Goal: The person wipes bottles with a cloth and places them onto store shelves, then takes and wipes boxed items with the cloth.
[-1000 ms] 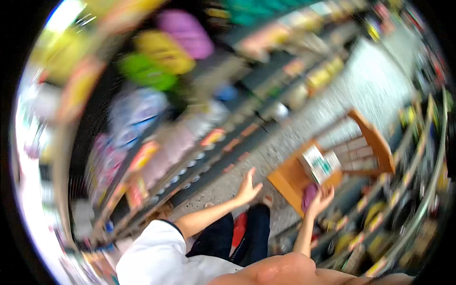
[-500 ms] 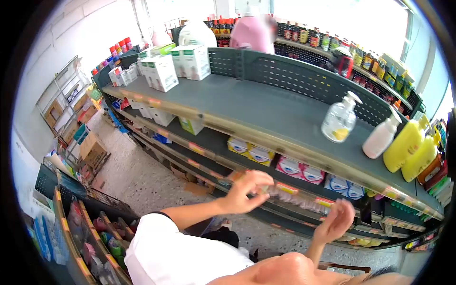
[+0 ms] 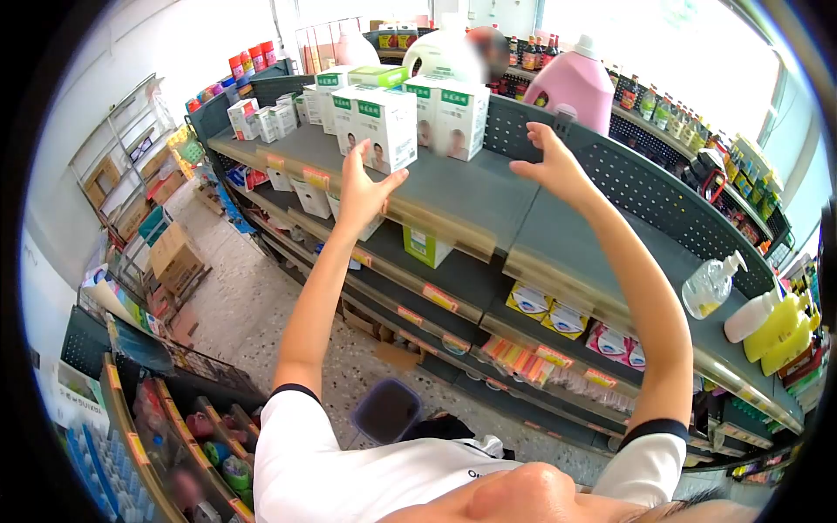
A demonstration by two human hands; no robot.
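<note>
Both my arms reach out over the grey top shelf [image 3: 458, 193]. My left hand [image 3: 363, 190] is at the front corner of a white box [image 3: 398, 124] with green lettering, its fingertips overlapping the box and its thumb spread away. Over the shelf to the right, my right hand [image 3: 556, 167] is open, thumb and fingers apart, with nothing in it. Between the hands, more white boxes [image 3: 463, 124] of the same kind stand against the perforated back panel [image 3: 514, 131]. A green-topped carton [image 3: 380, 76] sits behind the front boxes.
Behind the panel stand a pink jug [image 3: 577, 87] and a white jug [image 3: 453, 57]. A clear pump bottle [image 3: 708, 289] and yellow bottles [image 3: 779, 329] occupy the right end. Below are a green carton [image 3: 424, 247] and yellow packs [image 3: 565, 320]. A dark basin [image 3: 387, 411] is on the floor.
Both hands have risen from in front of the lower shelves to the top shelf, the left reaching the white boxes. The view has turned left, bringing the boxes nearer the middle.
</note>
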